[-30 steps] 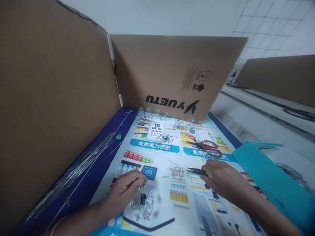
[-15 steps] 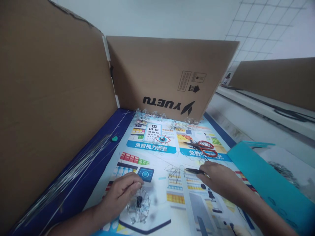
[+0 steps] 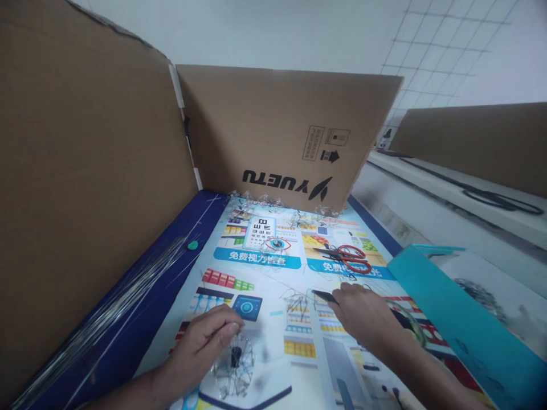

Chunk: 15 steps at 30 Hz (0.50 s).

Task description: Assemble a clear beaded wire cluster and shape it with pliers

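My left hand [image 3: 200, 341] rests on the printed poster [image 3: 265, 273], its fingers curled and pinching the top of a round wire cage [image 3: 234, 367] with a small black part at its middle. My right hand [image 3: 363, 316] lies further right, closed round a pair of dark pliers [image 3: 323, 295] whose tips point left toward a small tangle of wire pieces [image 3: 297, 300]. Red-handled scissors [image 3: 348, 259] lie on the poster just beyond my right hand.
Cardboard walls stand at the left [image 3: 85, 171] and back [image 3: 277, 131]. A bundle of long straight wires [image 3: 106, 310] lies along the blue left edge by a green pin [image 3: 192, 245]. A teal box [image 3: 461, 319] sits at the right. Finished wire shapes [image 3: 273, 200] line the back wall.
The view has drifted, so everything sits a little further left. My right hand has closed over the pliers and shifted slightly left; my left hand stays on the wire cage.
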Available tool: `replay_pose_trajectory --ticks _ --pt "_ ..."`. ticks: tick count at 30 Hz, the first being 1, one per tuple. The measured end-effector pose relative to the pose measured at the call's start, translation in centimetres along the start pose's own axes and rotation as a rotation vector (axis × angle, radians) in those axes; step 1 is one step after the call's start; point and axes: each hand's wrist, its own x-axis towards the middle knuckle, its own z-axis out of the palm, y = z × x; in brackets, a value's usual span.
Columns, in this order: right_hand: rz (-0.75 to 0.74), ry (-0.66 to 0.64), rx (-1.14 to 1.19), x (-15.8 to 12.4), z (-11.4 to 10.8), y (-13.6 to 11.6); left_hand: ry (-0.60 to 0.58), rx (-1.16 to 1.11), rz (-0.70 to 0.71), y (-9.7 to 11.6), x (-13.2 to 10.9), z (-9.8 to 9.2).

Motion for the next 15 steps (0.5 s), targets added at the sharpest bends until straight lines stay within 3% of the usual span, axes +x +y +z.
replay_pose_trajectory --ticks 7,15 --pt "-0.025 0.045 -0.047 -0.2 0.4 -0.3 0.015 0.007 0.017 0.0 0.2 0.0" --pt "-0.037 0.072 -0.072 -0.4 -0.7 0.2 0.008 0.020 0.004 0.1 0.0 -0.1"
